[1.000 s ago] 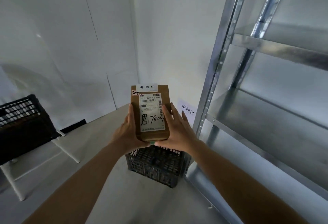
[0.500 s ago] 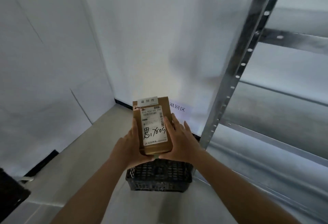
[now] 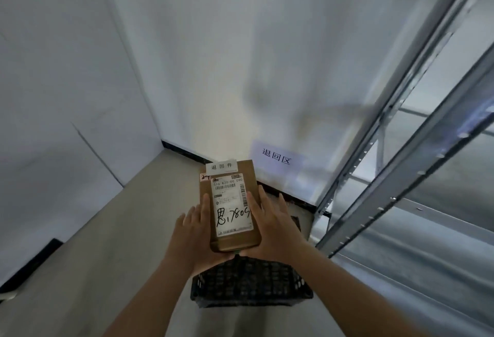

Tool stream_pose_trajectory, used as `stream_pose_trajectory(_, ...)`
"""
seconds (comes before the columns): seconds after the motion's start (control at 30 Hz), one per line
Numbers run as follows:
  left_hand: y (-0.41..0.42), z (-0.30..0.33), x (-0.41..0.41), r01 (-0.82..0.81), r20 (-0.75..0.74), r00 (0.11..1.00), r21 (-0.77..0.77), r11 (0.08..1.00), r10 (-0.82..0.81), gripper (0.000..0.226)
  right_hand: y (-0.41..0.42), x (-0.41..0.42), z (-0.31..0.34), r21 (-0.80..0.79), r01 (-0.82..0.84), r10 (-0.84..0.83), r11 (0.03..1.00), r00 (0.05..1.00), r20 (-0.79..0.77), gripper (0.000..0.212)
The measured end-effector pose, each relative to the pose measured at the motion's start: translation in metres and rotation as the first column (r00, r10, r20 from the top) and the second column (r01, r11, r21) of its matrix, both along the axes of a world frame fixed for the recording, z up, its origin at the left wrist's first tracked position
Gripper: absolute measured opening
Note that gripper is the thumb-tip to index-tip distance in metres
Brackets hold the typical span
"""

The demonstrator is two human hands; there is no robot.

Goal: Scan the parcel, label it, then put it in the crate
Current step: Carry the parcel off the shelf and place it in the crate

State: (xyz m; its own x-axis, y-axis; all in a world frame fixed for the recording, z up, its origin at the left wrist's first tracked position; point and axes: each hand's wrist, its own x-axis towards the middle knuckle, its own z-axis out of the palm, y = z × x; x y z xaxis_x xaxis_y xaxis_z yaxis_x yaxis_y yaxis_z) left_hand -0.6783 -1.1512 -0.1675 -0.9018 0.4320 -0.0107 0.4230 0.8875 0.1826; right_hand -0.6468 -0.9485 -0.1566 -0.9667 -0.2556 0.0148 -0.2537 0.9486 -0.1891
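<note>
I hold a brown cardboard parcel [image 3: 231,208] flat between both hands, directly above a black plastic crate [image 3: 251,284] on the floor. Its top carries a white shipping label with barcodes and handwriting, plus a small white sticker [image 3: 221,166] at its far edge. My left hand [image 3: 193,232] grips the parcel's left side and underside. My right hand [image 3: 272,227] presses along its right side, fingers stretched forward. The crate's inside is mostly hidden behind the parcel and my arms.
A metal shelving rack [image 3: 395,171] rises close on the right. White walls meet in a corner ahead, and a paper sign [image 3: 276,156] is stuck low on the far wall. Grey floor [image 3: 115,251] spreads to the left of the crate.
I have moved closer to the crate and corner, carrying the parcel forward over it. The black basket on the white stand at left has left the view.
</note>
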Motion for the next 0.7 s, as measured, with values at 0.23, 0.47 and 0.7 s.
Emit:
stream_pose_trajectory(0.23,-0.013,-0.182,-0.041,0.03,0.002,1.0,-0.022,0.999,-0.03,0.134,-0.014,-0.035,-0.182,-0.005,0.073,-0.073,0.997,0.997,0.015,0.119)
stream_pose_trajectory(0.47,-0.004,-0.381,-0.069,0.091,-0.019,0.996,-0.029,0.995,-0.091,0.127,-0.008,-0.053,-0.373,-0.018,0.105,-0.105,0.994,0.994,0.008,0.116)
stream_pose_trajectory(0.7,-0.003,-0.509,-0.079,0.103,0.045,0.994,0.022,0.994,-0.104,0.125,-0.009,-0.054,-0.502,-0.074,0.132,-0.128,0.988,0.99,0.052,0.118)
